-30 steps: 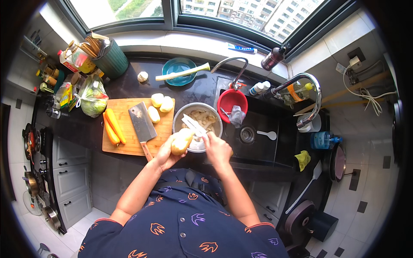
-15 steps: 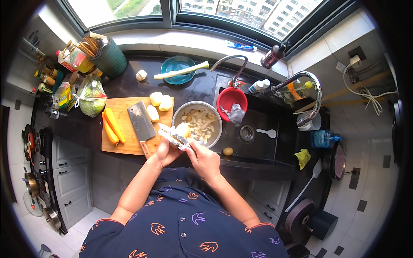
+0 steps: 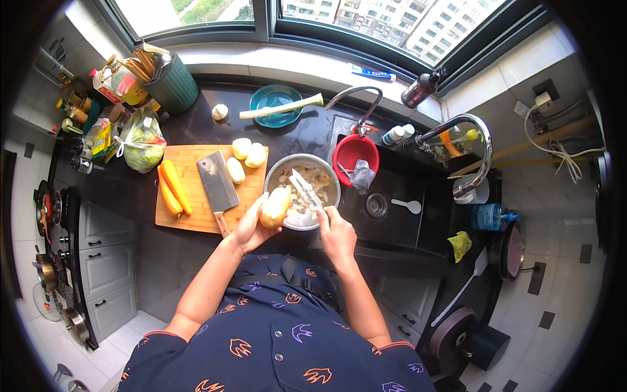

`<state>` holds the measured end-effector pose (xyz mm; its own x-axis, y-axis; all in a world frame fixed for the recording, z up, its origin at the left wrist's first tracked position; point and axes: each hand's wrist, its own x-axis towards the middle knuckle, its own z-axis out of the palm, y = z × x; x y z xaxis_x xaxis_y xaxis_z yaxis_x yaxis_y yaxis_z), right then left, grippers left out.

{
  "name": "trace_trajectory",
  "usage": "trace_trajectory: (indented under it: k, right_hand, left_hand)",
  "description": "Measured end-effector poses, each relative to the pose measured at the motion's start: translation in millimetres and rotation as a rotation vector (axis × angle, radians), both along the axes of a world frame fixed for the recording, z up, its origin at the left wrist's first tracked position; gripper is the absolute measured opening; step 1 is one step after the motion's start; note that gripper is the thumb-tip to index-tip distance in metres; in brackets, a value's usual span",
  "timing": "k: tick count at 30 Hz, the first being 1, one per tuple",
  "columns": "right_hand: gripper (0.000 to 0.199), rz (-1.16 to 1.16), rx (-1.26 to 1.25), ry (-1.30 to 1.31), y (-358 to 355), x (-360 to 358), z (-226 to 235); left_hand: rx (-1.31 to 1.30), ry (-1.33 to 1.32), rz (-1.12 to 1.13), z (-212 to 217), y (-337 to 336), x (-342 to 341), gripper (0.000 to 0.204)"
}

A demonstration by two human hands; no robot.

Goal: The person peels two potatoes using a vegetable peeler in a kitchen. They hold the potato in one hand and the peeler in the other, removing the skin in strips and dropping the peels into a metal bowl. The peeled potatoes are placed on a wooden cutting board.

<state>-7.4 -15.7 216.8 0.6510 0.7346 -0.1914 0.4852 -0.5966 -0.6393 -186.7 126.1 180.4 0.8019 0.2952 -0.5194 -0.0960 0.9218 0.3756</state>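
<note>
Head view: here the left hand (image 3: 249, 230) curls its fingers round a potato (image 3: 275, 206) by the bowl (image 3: 334, 189), the right hand (image 3: 337, 236) gripping a peeler (image 3: 307, 189) over it, likely so whatever comes off drops inside

I wear a dark navy shirt (image 3: 261, 366) with orange and purple flame-like outlines (image 3: 240, 348), pale round buttons (image 3: 278, 334) down the front, short sleeves (image 3: 155, 342) edged in orange-red, and a dark strap (image 3: 304, 282) near my waist.

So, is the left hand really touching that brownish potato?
Touching. The head view shows the left hand cradling the brownish potato, with no gap between them.
</note>
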Motion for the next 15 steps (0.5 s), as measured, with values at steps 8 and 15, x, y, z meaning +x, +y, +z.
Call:
trace_trajectory:
  k: [8, 15]
  right_hand:
    - [0.024, 0.254, 0.232, -0.116, 6, -32, 22]
    - [0.037, 0.097, -0.256, -0.166, 18, 18, -26]
  left_hand:
    - [0.048, 0.083, 0.088, -1, -8, 8, 0.051]
    - [-0.006, 0.066, -0.005, 18, -9, 4, 0.05]
